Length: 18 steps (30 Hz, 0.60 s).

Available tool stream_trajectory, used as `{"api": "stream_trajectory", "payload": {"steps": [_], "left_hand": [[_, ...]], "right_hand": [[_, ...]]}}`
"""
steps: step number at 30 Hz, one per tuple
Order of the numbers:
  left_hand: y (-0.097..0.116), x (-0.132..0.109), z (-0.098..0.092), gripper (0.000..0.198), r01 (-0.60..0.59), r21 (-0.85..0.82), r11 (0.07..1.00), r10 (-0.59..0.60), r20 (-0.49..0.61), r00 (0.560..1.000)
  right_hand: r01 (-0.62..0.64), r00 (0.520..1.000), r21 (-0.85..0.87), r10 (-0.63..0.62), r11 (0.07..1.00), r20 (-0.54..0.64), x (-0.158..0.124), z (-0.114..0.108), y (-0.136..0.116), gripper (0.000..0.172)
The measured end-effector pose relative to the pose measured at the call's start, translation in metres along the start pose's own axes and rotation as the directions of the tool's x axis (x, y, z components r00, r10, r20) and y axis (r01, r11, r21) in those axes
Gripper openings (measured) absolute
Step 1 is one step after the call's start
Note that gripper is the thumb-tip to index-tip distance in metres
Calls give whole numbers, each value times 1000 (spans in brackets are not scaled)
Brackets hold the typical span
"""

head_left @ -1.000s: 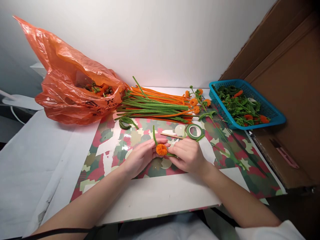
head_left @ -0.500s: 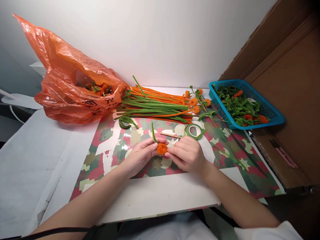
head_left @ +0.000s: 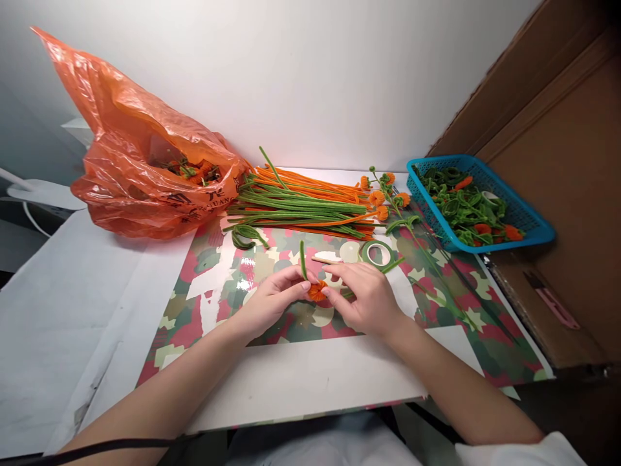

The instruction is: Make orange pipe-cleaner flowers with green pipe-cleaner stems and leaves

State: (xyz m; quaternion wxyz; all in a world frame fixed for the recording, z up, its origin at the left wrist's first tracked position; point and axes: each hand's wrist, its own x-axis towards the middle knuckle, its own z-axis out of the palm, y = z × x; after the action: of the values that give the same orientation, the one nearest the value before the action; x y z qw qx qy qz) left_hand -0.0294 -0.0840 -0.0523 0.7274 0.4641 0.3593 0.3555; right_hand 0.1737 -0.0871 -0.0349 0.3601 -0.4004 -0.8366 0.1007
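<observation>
My left hand and my right hand meet over a camouflage-patterned mat. Between their fingertips sits a small orange pipe-cleaner ball with a green pipe-cleaner stem sticking up from it. Both hands pinch the ball from opposite sides, fingers closed on it. A roll of green tape and a thin wooden stick lie just beyond my right hand.
A bundle of green and orange pipe cleaners lies at the back. An orange plastic bag sits at the left. A blue basket of curled green and orange pieces stands at the right. Finished orange flowers lie near it. A brown cardboard wall borders the right.
My hands have shifted slightly away from me with the orange ball. My right fingers have turned on it, and the ball is now more covered by them.
</observation>
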Motion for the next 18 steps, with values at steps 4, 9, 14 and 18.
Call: {"api": "stream_trajectory", "payload": {"steps": [4, 9, 14, 18], "left_hand": [[6, 0, 5, 14, -15, 66, 998, 16, -11, 1000], [8, 2, 5, 19, 82, 29, 996, -80, -79, 994], [8, 0, 2, 18, 176, 39, 984, -174, -40, 984], [8, -1, 0, 17, 172, 33, 984, -172, -13, 985]], "right_hand": [[-206, 970, 160, 180, 965, 166, 0, 3, -6, 18], [-386, 923, 379, 351, 841, 159, 0, 5, -11, 12], [-302, 953, 341, 271, 890, 138, 1, 3, -10, 11], [-219, 975, 339, 190, 915, 117, 1, 2, -8, 10]]}}
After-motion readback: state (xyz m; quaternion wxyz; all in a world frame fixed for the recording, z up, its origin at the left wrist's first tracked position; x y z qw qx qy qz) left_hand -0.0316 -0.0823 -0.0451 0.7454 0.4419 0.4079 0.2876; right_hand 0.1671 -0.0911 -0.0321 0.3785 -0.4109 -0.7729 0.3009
